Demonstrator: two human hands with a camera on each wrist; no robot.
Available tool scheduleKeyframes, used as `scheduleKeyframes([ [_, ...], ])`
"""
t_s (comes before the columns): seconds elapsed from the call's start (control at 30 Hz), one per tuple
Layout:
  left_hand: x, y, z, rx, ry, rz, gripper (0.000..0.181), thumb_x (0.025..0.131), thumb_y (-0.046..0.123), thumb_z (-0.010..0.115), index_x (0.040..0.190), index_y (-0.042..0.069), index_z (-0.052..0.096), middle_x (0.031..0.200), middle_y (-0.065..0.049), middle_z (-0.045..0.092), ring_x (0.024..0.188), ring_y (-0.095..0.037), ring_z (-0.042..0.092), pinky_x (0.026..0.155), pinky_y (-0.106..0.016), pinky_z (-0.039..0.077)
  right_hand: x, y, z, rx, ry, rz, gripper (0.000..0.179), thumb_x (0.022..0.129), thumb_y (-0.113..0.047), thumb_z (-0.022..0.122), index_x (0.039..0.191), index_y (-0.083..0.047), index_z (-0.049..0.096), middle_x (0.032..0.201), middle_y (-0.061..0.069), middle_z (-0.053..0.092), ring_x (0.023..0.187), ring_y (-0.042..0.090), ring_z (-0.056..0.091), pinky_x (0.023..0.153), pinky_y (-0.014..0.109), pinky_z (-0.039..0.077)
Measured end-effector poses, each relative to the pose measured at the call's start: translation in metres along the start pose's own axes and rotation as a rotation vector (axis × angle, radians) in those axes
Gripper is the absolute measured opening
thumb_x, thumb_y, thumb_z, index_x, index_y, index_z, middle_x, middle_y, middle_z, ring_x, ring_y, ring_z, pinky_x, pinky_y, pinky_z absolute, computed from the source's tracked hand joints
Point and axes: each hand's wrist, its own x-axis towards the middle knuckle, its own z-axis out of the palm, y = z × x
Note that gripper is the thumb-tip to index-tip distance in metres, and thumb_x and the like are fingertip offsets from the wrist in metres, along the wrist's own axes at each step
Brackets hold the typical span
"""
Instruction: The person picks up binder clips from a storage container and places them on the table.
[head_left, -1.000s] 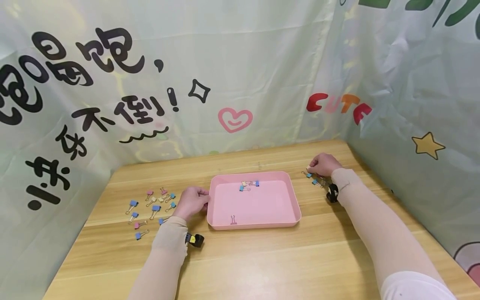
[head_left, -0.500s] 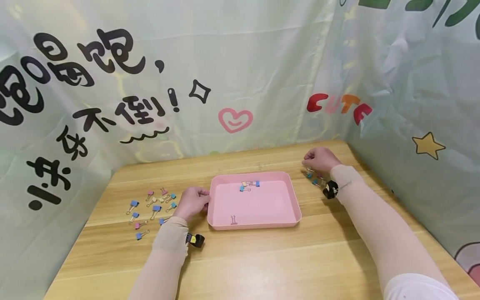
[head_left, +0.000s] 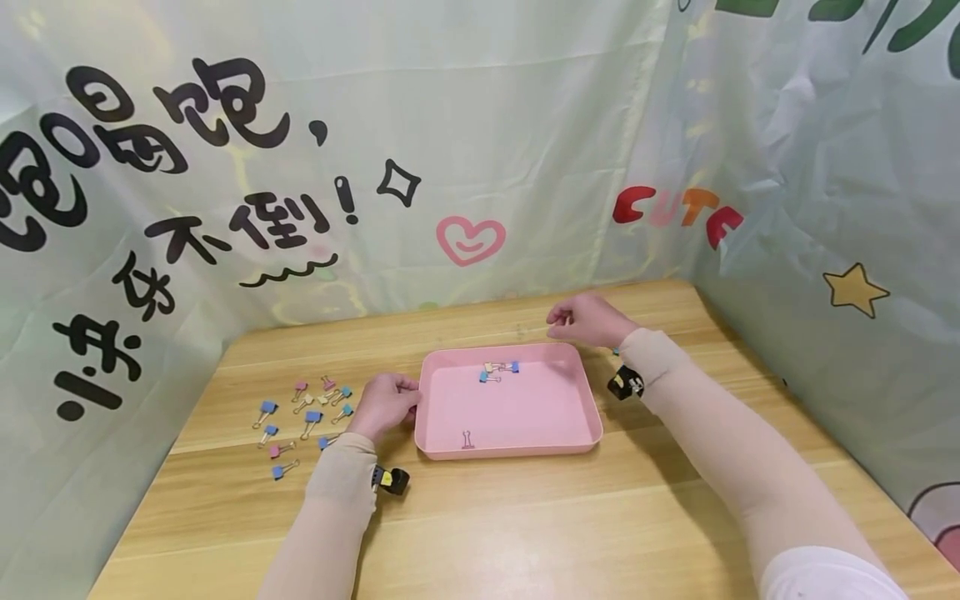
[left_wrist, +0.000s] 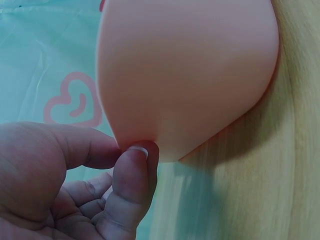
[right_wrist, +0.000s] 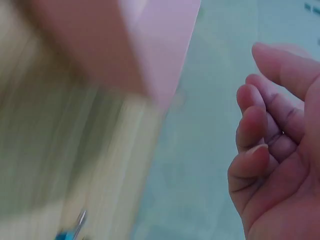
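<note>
My left hand [head_left: 387, 404] pinches the left wall of a pink tray [head_left: 525, 421] between thumb and fingers. The left wrist view shows the thumb [left_wrist: 134, 172] pressed against the tray's corner. Loosely curled, my right hand [head_left: 592, 320] is over the tray's far right corner. Nothing shows between its fingers [right_wrist: 252, 125] in the right wrist view. Inside the tray, a blue binder clip [head_left: 514, 367], a yellow one and a teal one [head_left: 484, 377] lie grouped at the back. Another binder clip [head_left: 467, 440] sits near the front wall.
Several blue, pink, yellow and teal binder clips [head_left: 311, 418] are scattered on the wooden table [head_left: 517, 525] left of the tray. On the right, a teal clip [head_left: 616, 352] peeks out beside my right wrist, which hides others. A printed cloth [head_left: 555, 150] hangs behind the table.
My right hand has left the clips on the right and moved leftward to the tray's far right corner. The left hand and tray have kept their places.
</note>
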Motion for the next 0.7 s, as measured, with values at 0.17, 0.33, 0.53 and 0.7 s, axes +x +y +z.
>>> scheduleKeyframes([
  [0.17,-0.001,0.000,0.000,-0.004,0.000,0.002,0.018,0.089,0.005,0.063,0.104,-0.004,0.066,0.089,-0.015,0.067,0.067,-0.018,0.061,0.059,-0.027,0.054,0.009,-0.035,0.017,-0.009,-0.060,-0.120,0.018,0.083,-0.024,0.074,0.098,-0.014,0.072,0.082,-0.007,0.065,0.077,0.013,0.057,0.074,0.032,0.048],
  [0.33,-0.002,0.001,-0.001,-0.006,0.005,-0.002,0.018,0.090,0.007,0.063,0.105,-0.004,0.066,0.089,-0.015,0.067,0.067,-0.018,0.061,0.060,-0.028,0.054,0.015,-0.062,0.036,-0.020,-0.128,-0.223,0.020,0.081,-0.019,0.076,0.099,-0.010,0.073,0.079,-0.009,0.064,0.072,0.011,0.055,0.069,0.028,0.047],
  [0.53,-0.002,0.002,-0.001,-0.013,0.011,-0.007,0.018,0.090,0.007,0.063,0.104,-0.004,0.066,0.089,-0.014,0.066,0.068,-0.017,0.061,0.060,-0.029,0.054,0.017,-0.084,0.063,0.000,-0.270,-0.333,0.024,0.081,-0.019,0.078,0.101,-0.007,0.072,0.081,-0.008,0.065,0.071,0.009,0.055,0.067,0.025,0.048],
  [0.7,-0.001,0.001,0.000,-0.010,0.015,-0.008,0.017,0.089,0.007,0.064,0.102,-0.003,0.066,0.088,-0.013,0.067,0.067,-0.017,0.062,0.061,-0.029,0.055,0.014,-0.102,0.084,-0.011,-0.412,-0.410,0.024,0.080,-0.016,0.078,0.101,-0.007,0.073,0.084,-0.004,0.068,0.073,0.007,0.056,0.068,0.021,0.048],
])
